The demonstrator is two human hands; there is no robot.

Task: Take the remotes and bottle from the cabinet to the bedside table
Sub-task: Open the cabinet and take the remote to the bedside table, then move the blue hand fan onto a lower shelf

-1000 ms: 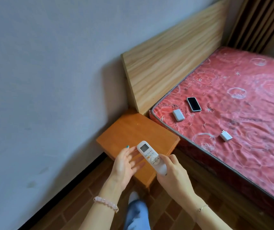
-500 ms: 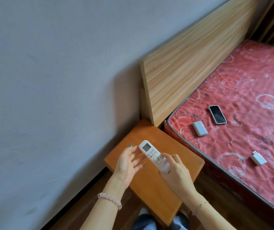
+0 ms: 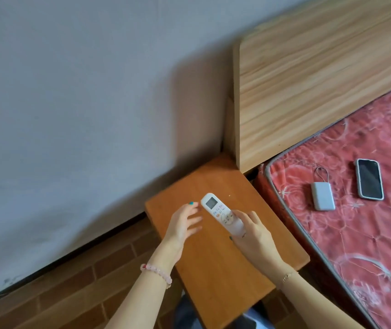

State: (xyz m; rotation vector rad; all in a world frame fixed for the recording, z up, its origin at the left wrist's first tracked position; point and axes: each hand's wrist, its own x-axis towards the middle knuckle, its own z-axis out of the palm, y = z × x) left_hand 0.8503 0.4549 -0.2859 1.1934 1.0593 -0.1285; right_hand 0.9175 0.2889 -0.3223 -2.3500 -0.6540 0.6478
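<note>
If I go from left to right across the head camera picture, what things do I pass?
pink bead bracelet → left hand → white remote → right hand, which holds the remote → power bank → phone

One remote (image 3: pixel 217 207), one phone (image 3: pixel 370 179), one power bank (image 3: pixel 322 196), one bedside table (image 3: pixel 213 269).

Lower end of remote (image 3: pixel 215 208) hidden inside right hand (image 3: pixel 256 241). Remote button labels: too small to read. Left hand (image 3: pixel 181 225), just left of remote: fingertips motion-blurred.
</note>
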